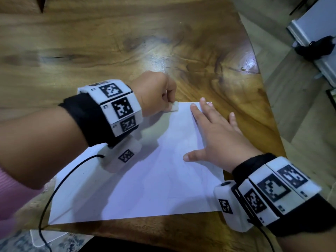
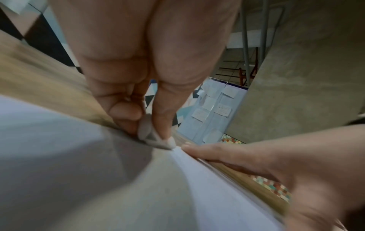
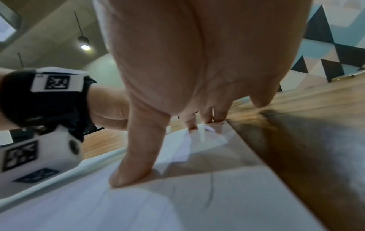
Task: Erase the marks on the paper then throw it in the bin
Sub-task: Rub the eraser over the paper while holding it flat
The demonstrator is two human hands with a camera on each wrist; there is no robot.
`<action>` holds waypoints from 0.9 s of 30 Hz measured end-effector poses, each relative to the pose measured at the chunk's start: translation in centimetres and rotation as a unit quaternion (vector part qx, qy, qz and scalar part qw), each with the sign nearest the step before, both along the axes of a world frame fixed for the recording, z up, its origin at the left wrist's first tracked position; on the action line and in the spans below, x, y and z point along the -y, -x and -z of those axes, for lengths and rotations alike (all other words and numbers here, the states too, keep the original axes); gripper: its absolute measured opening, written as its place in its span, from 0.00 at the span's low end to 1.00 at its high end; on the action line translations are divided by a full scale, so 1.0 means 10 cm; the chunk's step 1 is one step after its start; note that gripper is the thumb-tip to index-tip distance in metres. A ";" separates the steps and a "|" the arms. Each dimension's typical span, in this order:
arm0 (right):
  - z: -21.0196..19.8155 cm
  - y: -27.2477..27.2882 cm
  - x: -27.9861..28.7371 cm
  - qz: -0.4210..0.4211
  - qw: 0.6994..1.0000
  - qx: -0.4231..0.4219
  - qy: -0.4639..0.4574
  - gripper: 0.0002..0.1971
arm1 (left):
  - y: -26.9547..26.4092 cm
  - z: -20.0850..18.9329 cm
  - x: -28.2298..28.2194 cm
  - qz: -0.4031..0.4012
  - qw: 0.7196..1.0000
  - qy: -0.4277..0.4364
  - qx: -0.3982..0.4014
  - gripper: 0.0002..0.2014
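Observation:
A white sheet of paper (image 1: 145,179) lies on the wooden table (image 1: 109,42), near its front right corner. Faint pencil marks (image 3: 211,189) show on the paper in the right wrist view. My left hand (image 1: 156,93) pinches a small white eraser (image 1: 174,107) and holds it against the paper's far edge; the eraser (image 2: 156,139) sits between thumb and fingers in the left wrist view. My right hand (image 1: 214,131) lies flat with straight, spread fingers, pressing the paper's far right part. No bin is in view.
The table's right edge (image 1: 261,84) curves close beside my right hand, with floor beyond it. A grey-white unit with a black object on it (image 1: 316,46) stands at the far right. A black cable (image 1: 54,193) runs from my left wrist.

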State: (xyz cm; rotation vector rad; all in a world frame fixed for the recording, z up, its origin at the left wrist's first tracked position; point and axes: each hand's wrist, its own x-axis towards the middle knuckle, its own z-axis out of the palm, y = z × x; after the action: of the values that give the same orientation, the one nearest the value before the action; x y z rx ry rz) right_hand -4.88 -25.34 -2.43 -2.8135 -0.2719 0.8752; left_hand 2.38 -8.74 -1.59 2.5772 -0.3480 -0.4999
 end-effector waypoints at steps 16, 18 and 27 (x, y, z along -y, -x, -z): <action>0.05 -0.02 0.02 -0.004 1.000 0.005 -0.010 0.65 | 0.13 -0.02 0.26 0.072 0.997 -0.007 0.028 0.06; 0.05 -0.02 0.02 -0.007 1.000 0.006 -0.001 0.64 | 0.25 -0.02 0.16 0.129 0.991 -0.029 -0.030 0.04; 0.01 -0.02 0.00 -0.008 1.000 0.003 0.002 0.64 | 0.10 -0.08 0.37 0.069 0.997 -0.010 0.033 0.05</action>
State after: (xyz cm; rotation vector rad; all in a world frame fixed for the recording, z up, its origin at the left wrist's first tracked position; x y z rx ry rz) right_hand -4.72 -25.36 -2.57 -2.8217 -0.2929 0.8727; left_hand 1.40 -12.43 -0.77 2.6049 -0.5510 -0.4689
